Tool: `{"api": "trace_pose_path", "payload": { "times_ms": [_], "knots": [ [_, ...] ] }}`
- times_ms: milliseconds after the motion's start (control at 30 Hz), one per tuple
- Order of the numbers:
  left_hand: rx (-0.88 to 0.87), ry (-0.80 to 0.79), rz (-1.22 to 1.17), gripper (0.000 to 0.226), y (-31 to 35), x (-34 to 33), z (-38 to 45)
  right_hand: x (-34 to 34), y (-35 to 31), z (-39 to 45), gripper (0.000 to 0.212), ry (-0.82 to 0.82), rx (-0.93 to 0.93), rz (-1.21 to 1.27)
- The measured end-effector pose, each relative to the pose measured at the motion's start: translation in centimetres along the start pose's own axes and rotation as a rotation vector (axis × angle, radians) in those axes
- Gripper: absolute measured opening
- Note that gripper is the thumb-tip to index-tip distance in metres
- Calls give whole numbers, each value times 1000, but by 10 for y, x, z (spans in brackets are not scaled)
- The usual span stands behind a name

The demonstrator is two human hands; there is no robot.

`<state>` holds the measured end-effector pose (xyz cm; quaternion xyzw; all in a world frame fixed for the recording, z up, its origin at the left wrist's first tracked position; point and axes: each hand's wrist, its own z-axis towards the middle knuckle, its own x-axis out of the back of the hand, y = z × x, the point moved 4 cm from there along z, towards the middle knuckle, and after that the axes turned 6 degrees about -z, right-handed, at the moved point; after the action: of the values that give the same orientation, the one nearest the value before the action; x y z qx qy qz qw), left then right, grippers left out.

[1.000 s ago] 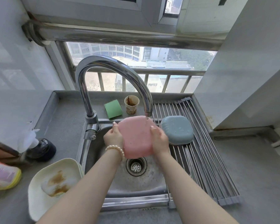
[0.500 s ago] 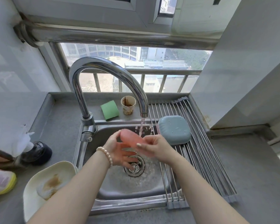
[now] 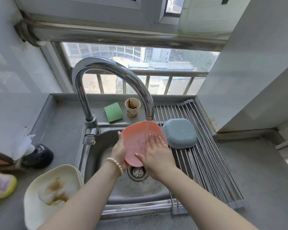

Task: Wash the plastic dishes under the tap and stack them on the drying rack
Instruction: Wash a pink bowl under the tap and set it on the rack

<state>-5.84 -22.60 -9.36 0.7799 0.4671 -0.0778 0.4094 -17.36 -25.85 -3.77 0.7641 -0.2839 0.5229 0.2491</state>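
Our left hand [image 3: 119, 152] curls its fingers round the pink dish [image 3: 140, 141] rim, tilted over the sink [image 3: 96, 163] under the tap [image 3: 116, 75]; right hand [image 3: 155, 151] lies flat on it, fingers straight. Blue dish [image 3: 179, 135] upside down on rack [image 3: 206, 163]. Paper cup [image 3: 132, 107] w/ brown residue (print unreadable). Stained cream dish [image 3: 51, 193] on desk [image 3: 256, 188], partly hidden by our arm.

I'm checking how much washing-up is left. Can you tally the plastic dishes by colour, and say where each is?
Pink: 1, the pink dish under the tap, held by the left hand, with the right hand flat on it.
Blue: 1, the blue dish upside down on the rack.
Cream: 1, the cream dish, stained, left of the sink.
Total: 3
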Motion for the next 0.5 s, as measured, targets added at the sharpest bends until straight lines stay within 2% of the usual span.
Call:
{"api": "trace_pose_path", "payload": {
  "times_ms": [100,200,300,400,500],
  "knots": [
    [-55,-1,27,84,-4,-8,2,-2,3,11,78,-40,-140,43],
    [-28,-77,-45,75,-11,-26,-9,0,0,27,80,-22,-192,179],
    [-8,-154,-180,69,-9,-31,-13,0,-14,40,72,0,-69,261],
    [-6,-128,-265,57,-1,-27,-13,0,-32,40,62,5,144,376],
    [-12,-96,-247,57,7,-24,-12,0,-43,36,73,-10,241,486]
  ]
}}
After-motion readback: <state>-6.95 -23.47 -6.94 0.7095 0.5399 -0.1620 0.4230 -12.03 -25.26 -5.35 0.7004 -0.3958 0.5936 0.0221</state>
